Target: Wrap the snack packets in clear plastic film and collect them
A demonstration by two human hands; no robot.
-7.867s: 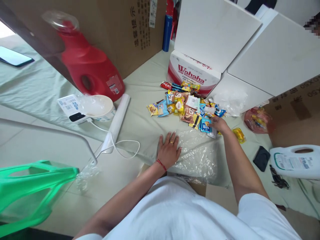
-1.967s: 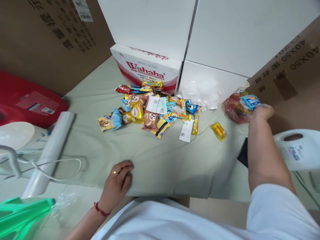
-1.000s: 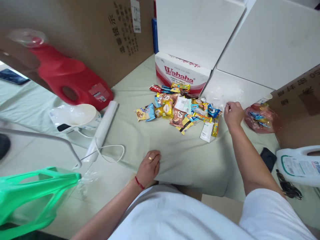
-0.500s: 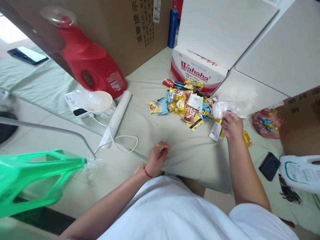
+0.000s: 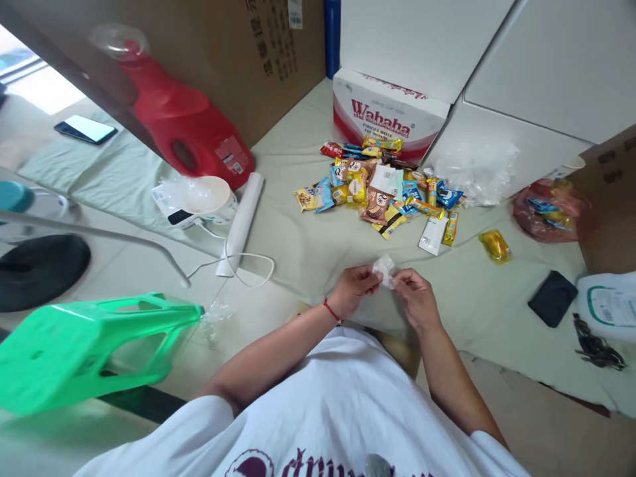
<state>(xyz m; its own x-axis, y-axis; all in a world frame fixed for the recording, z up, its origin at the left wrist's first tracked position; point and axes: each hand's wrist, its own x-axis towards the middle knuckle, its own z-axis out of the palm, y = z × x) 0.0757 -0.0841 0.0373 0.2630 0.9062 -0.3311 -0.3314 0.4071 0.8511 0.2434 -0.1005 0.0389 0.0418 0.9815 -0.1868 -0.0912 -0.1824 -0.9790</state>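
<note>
Left hand (image 5: 354,289) and right hand (image 5: 416,298) pinch a crumpled clear plastic bag (image 5: 384,269) between them, both grips closed on it. Snack packet pile (image 5: 382,192) lies beyond on the tabletop (image 5: 308,245).

Clear plastic bag (image 5: 385,269) bunched small between the fingertips of left hand (image 5: 350,289) and right hand (image 5: 416,299), shape too crumpled to make out. Behind the snack pile (image 5: 380,191), white boxes (image 5: 501,73) cut off by the top edge. Right of the pile, white jug (image 5: 610,306) cropped by the right edge. Wrapper print too small to read.
</note>
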